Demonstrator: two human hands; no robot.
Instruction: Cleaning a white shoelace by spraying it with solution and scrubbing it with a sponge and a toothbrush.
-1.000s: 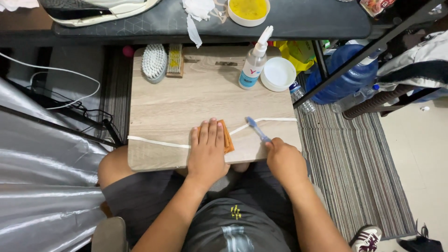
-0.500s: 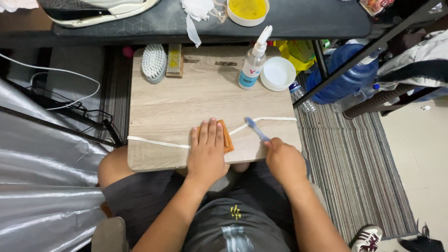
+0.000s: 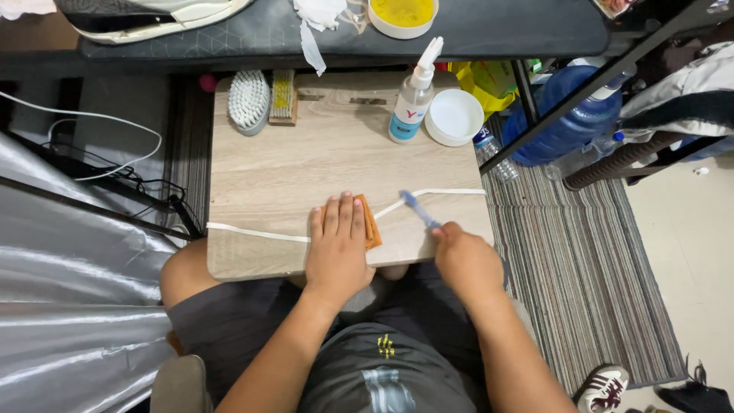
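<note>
Left hand [image 3: 336,248]: 4 fingers [image 3: 342,216] extended flat and close together, palm down, pressing an orange cloth [image 3: 371,223] onto the wooden board [image 3: 306,160]. Nothing is gripped; the hand acts as a clamp. A white shoelace [image 3: 252,232] passes under this hand and cloth, emerging to the left across the board and to the right toward the board's far edge.

Right hand [image 3: 466,260]: fingers curled closed around the handle of a blue toothbrush [image 3: 418,208], whose head sits on or just above the lace, just beside the cloth. The picture is blurred at the brush head, so contact cannot be confirmed.

Step in hand, by judgement: scrubbing the lace, section by section, against the pinned cloth. The next move appears to call for short strokes along the lace while the left hand keeps it taut.

Surroundings: spray bottle [image 3: 413,95], round white lid [image 3: 454,117] and 2 scrubbing brushes [image 3: 250,101] stand at the board's far edge, well apart from both hands.
</note>
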